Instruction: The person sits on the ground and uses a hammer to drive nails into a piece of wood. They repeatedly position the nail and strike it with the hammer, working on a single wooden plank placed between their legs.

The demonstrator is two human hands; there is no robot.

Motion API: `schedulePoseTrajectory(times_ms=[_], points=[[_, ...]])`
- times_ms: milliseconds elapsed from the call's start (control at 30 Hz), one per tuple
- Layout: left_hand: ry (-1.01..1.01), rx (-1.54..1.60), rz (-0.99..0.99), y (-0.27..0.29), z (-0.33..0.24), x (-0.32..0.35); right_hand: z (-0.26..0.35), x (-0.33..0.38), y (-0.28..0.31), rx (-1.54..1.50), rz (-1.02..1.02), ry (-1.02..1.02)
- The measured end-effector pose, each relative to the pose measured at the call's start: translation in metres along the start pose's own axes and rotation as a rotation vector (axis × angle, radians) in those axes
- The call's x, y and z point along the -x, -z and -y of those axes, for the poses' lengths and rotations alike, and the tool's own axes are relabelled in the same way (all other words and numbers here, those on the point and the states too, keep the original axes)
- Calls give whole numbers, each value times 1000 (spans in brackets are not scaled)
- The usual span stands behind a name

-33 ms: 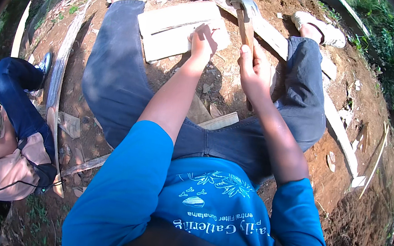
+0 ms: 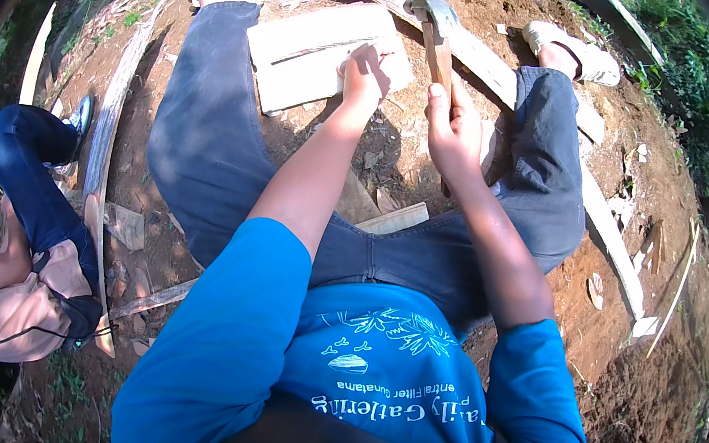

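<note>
Pale wooden boards [image 2: 301,82] lie side by side on the ground between my legs, with a dark rough gap running between them. My left hand [image 2: 362,81] rests at their right end, its fingers drawn together in a pinch. Something thin and reddish shows by the fingertips, too small to name. My right hand [image 2: 455,135] is wrapped round the wooden handle of a claw hammer [image 2: 438,50]. The hammer stands nearly upright, its metal head up, to the right of the boards and apart from them.
A long plank [image 2: 489,65] lies beyond the hammer. Another strip of wood [image 2: 615,227] runs along the right, and a weathered plank [image 2: 111,112] along the left. A person [image 2: 30,270] sits at the left. A short wood piece [image 2: 395,218] lies near my lap.
The hammer and my right hand have shifted slightly to the left. My left hand and the boards look the same.
</note>
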State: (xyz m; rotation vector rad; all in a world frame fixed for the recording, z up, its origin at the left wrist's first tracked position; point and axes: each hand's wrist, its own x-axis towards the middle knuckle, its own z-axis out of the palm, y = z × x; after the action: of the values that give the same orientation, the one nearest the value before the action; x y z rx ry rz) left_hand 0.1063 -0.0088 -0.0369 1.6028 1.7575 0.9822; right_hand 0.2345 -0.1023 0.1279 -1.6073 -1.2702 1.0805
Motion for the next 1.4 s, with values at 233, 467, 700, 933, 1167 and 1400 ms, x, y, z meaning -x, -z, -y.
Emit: schedulePoseTrajectory(times_ms=[233, 467, 700, 933, 1167, 1400], points=[[12, -10, 77, 1, -37, 6, -63, 3, 12, 70, 73, -175], [-151, -313, 313, 54, -7, -6, -20, 23, 18, 72, 1, -42], [81, -863, 569, 143, 36, 11, -2, 25, 3, 94, -15, 124], [77, -858, 589, 135, 45, 13, -44, -5, -14, 336, 66, 1], [100, -879, 567, 140, 49, 14, 68, 12, -11, 150, -38, 355], [82, -873, 602, 131, 44, 11, -39, -6, -1, 167, 25, -4]])
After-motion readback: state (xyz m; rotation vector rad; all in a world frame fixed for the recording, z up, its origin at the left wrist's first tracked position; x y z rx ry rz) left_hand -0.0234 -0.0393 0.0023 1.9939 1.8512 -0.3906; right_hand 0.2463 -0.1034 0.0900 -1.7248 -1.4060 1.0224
